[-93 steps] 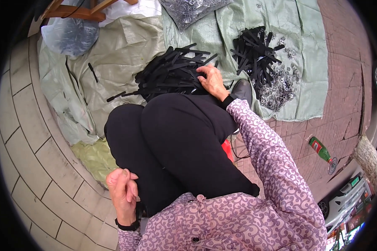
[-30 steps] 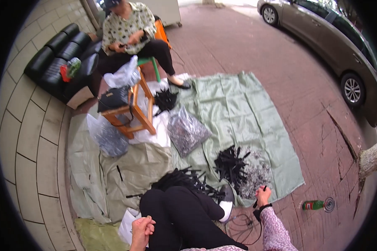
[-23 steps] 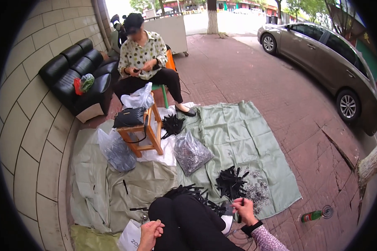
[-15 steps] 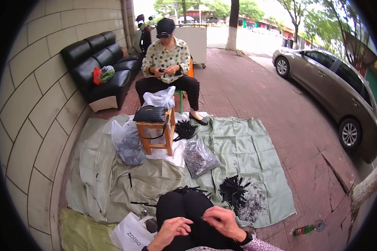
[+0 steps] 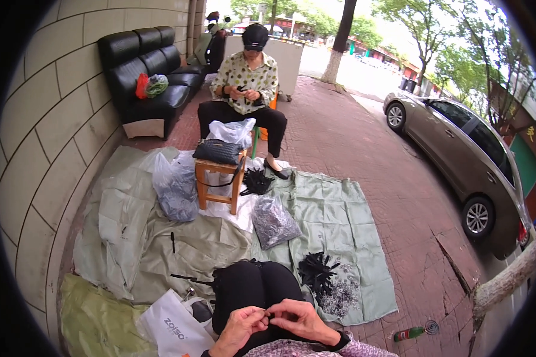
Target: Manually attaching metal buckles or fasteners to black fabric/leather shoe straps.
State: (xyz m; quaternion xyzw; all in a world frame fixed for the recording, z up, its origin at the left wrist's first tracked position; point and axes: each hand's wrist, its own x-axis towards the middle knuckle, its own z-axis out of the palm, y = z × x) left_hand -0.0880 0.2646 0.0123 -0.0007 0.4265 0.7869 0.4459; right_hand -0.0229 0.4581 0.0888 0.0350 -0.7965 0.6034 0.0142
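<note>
My left hand (image 5: 244, 328) and my right hand (image 5: 299, 319) meet above my lap, thumbs and fingers pinched together. Between their fingertips is something small and dark, too small to make out. Just beyond my right hand, a heap of black strips (image 5: 317, 275) lies on the pale green sheet (image 5: 363, 250). Beside that heap spread many small, clear and dark pieces (image 5: 342, 297). To the left of my knees, a few thin black strips (image 5: 187, 278) rest on the sheeting, near a white bag (image 5: 174, 330).
Opposite me sits a person (image 5: 244, 89) handling something dark. Between us stand a wooden stool (image 5: 235, 187) bearing a black handbag (image 5: 218, 151), a filled clear bag (image 5: 274, 223) and another plastic bag (image 5: 175, 190). A green bottle (image 5: 408, 334) lies at the right.
My hands were apart with the left fingers loosely spread; now they have come together at the fingertips. The whole view has tilted and shifted slightly.
</note>
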